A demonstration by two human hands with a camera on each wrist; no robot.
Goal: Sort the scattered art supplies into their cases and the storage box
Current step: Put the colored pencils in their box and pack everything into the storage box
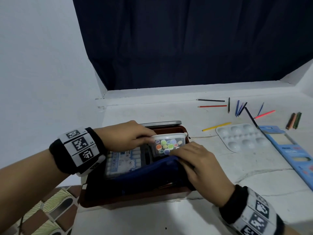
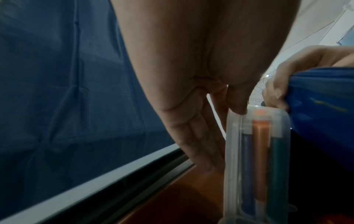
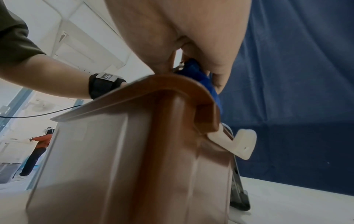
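My left hand [image 1: 147, 135] pinches a clear plastic case [image 1: 167, 145] of coloured markers and holds it upright inside the brown storage box [image 1: 135, 199]. The left wrist view shows the thumb on the clear case [image 2: 258, 151] and the fingers behind it. My right hand [image 1: 177, 155] grips the top edge of a blue pouch [image 1: 149, 170] that stands in the box, just in front of the case. A pack of white pens [image 1: 122, 161] lies in the box to the left. In the right wrist view the box [image 3: 153, 136] fills the frame, and the pouch [image 3: 197, 75] shows under my fingers.
Loose coloured pencils lie at the back right: a red one [image 1: 212, 106], a blue bunch [image 1: 238, 108], a pink one [image 1: 264, 114], a yellow one [image 1: 216, 126]. A white paint palette [image 1: 240, 138] and a blue pencil carton [image 1: 288, 150] sit to the right. The box lid [image 1: 160, 123] stands behind the box.
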